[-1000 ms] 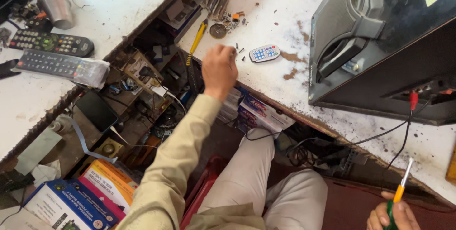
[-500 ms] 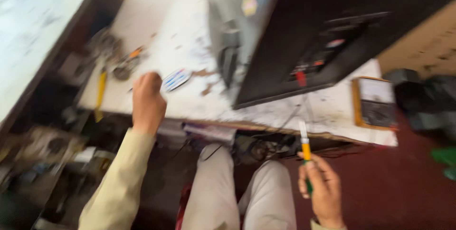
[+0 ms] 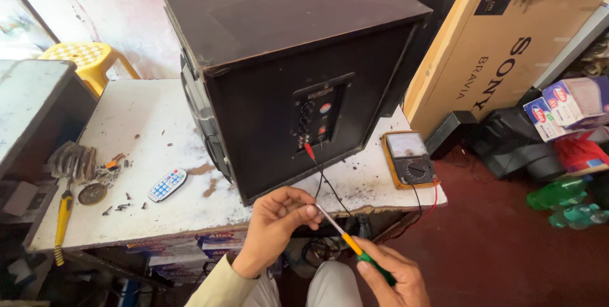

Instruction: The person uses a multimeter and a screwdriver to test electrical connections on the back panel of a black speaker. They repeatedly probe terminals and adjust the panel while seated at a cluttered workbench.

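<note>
Low in the frame, just below centre, two bare hands meet over a screwdriver. The left hand (image 3: 279,218) reaches up from a pale sleeve at the bottom edge, its fingers curled and its thumb and fingertips pinched on the tip end of the metal shaft. The right hand (image 3: 390,278), at the bottom edge a little right of centre, is closed around the handle.

The screwdriver (image 3: 346,238) is slim, with a silver shaft, an orange collar and a green handle that is mostly hidden in the right hand. Its long axis runs diagonally, tip pointing to the upper left and handle to the lower right.

Just above the hands, a large dark speaker cabinet (image 3: 285,59) stands on a worn white counter (image 3: 146,136), its rear panel of sockets facing the camera. A yellow-cased dial meter (image 3: 409,158) lies on the counter to the right, and a small white remote control (image 3: 167,184) lies to the left.
</note>
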`<state>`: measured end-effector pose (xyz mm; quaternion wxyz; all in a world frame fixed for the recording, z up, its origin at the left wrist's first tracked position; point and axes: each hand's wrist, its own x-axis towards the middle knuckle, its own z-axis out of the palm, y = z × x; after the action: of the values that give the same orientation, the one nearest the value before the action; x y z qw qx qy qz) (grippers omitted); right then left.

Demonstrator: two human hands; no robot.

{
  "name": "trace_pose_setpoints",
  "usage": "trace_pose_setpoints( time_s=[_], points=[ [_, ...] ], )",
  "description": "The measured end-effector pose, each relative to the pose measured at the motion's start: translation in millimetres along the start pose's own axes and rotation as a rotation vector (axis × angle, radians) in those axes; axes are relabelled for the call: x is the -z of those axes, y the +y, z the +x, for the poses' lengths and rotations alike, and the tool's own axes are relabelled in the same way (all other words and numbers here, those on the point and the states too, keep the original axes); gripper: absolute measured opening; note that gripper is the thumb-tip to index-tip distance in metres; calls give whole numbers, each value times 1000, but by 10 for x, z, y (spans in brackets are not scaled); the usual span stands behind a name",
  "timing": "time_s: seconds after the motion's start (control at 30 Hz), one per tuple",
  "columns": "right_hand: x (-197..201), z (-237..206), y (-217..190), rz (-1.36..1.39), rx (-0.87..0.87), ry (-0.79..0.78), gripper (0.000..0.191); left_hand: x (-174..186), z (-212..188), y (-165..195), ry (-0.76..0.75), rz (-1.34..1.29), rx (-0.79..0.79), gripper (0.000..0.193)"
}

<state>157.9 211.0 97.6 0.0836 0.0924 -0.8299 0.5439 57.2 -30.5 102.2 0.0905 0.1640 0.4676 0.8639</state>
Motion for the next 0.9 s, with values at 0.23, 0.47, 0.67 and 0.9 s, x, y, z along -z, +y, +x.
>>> trace_pose_setpoints(
  time_s=[0.23, 0.47, 0.67, 0.9],
  points=[
    [477, -4, 60, -68, -5, -62, 40, -195, 231, -11, -115, 165, 75, 11],
    [651, 57, -133, -324, -108, -60, 53, -216, 355, 72, -229, 261, 227, 10],
    [732, 167, -222, -201, -30, 35, 38, -291, 545, 202, -281, 244, 256, 9],
    [610, 514, -500, -299, 326, 358, 30, -515, 1150, 222, -223, -223, 327, 7]
  ],
)
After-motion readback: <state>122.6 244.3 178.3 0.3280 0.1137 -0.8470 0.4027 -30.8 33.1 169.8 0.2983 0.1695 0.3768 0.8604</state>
